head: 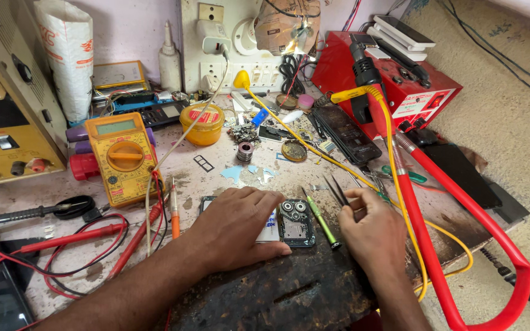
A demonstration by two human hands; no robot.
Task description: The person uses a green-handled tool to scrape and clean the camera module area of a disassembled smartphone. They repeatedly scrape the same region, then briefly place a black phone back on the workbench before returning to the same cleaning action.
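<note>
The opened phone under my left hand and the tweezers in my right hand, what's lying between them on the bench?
In the head view, a green-handled screwdriver lies between the opened phone and the tweezers held by the right hand. The left hand rests on the phone.

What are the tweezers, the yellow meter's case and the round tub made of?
Tweezers: probably metal, dark matte finish, thin stiff pointed tips, held in the right hand. Meter: yellow moulded plastic, perhaps a rubbery sleeve, slightly scuffed. Tub: translucent amber plastic by its gloss.
</note>
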